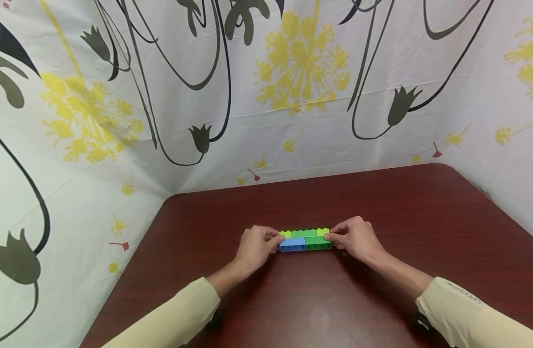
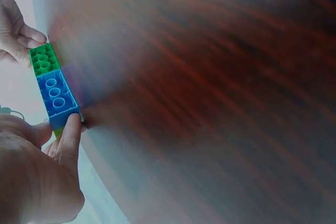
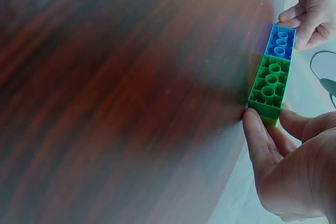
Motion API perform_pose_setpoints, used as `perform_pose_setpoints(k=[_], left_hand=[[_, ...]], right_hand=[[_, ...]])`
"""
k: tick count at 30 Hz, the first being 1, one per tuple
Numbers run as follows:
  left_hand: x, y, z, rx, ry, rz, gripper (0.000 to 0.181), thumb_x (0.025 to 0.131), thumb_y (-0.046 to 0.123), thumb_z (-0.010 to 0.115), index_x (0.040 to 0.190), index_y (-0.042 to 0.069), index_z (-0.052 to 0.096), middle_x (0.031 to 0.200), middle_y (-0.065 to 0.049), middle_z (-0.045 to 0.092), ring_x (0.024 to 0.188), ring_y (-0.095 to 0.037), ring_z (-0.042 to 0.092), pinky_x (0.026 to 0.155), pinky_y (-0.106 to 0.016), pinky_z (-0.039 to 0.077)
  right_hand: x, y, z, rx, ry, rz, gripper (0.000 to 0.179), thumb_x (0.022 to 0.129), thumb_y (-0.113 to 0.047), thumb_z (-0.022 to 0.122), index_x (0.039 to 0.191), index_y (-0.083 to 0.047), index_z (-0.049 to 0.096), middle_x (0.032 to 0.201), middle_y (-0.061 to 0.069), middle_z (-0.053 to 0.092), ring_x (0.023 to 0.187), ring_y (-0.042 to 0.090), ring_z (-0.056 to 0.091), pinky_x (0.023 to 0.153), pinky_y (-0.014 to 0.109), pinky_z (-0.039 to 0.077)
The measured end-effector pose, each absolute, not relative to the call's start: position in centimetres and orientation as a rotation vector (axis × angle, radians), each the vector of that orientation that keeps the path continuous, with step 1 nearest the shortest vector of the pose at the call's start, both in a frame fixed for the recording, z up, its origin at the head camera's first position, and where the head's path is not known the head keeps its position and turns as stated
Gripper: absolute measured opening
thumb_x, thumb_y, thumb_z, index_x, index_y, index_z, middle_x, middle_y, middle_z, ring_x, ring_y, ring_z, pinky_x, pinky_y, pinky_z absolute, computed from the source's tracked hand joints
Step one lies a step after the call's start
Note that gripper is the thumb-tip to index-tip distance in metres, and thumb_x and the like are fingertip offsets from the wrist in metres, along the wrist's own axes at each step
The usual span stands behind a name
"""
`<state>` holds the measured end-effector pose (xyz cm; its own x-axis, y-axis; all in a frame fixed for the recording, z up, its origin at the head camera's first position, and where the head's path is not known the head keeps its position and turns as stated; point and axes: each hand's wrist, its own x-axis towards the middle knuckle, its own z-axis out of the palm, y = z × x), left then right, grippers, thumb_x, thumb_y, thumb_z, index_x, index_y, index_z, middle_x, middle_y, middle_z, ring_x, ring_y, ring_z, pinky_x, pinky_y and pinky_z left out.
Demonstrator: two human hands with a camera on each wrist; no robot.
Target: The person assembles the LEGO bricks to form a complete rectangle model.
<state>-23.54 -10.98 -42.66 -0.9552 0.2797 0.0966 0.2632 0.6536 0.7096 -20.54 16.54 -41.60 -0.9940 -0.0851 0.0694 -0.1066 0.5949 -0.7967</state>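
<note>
A short bar of joined toy building bricks [image 1: 304,234] is held between both hands over the table, studs facing away. Its near layer is a blue brick [image 1: 292,244] on the left and a dark green brick [image 1: 318,243] on the right; behind them runs a layer of a lighter green brick with a lime brick at each end. My left hand [image 1: 255,245] pinches the blue end, thumb on the near side. At the green end my right hand [image 1: 357,238] pinches likewise. Hollow undersides of the blue brick [image 2: 54,92] and green brick [image 3: 270,82] show in the wrist views.
A dark reddish-brown table [image 1: 292,299] with rounded far corners lies under the hands. Behind it and along both sides hangs white cloth [image 1: 240,106] printed with yellow and grey flowers. Pale long sleeves [image 1: 179,309] cover both forearms.
</note>
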Motion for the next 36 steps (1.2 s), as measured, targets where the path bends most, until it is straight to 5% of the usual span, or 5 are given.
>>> perform_pose_setpoints(k=[12, 21, 36], left_hand=[[-24.1, -11.1, -42.6, 0.418, 2.845, 1.196, 0.021, 0.101, 0.026, 0.076, 0.111, 0.009, 0.083, 0.102, -0.004, 0.081, 0.074, -0.006, 0.075, 0.073, -0.029, 0.063], [-24.2, -11.1, -42.6, 0.439, 2.920, 1.095, 0.024, 0.101, 0.032, 0.076, 0.111, 0.011, 0.083, 0.086, 0.006, 0.078, 0.070, -0.004, 0.067, 0.065, -0.025, 0.057], [-24.5, -11.1, -42.1, 0.418, 2.981, 0.908, 0.028, 0.104, 0.037, 0.071, 0.119, 0.016, 0.083, 0.114, 0.000, 0.079, 0.089, -0.011, 0.067, 0.083, -0.033, 0.059]], right_hand=[[-21.2, 16.3, -41.7, 0.162, -2.782, 1.370, 0.018, 0.096, -0.017, 0.082, 0.100, 0.000, 0.082, 0.081, 0.009, 0.077, 0.067, 0.020, 0.073, 0.056, 0.033, 0.057], [-21.8, 16.5, -41.9, 0.225, -2.773, 1.218, 0.014, 0.093, -0.017, 0.084, 0.097, -0.003, 0.083, 0.075, 0.003, 0.074, 0.060, 0.016, 0.063, 0.054, 0.032, 0.051], [-21.9, 17.1, -41.9, 0.233, -2.784, 1.235, 0.020, 0.095, -0.022, 0.083, 0.103, -0.004, 0.083, 0.078, 0.002, 0.075, 0.065, 0.017, 0.067, 0.054, 0.031, 0.050]])
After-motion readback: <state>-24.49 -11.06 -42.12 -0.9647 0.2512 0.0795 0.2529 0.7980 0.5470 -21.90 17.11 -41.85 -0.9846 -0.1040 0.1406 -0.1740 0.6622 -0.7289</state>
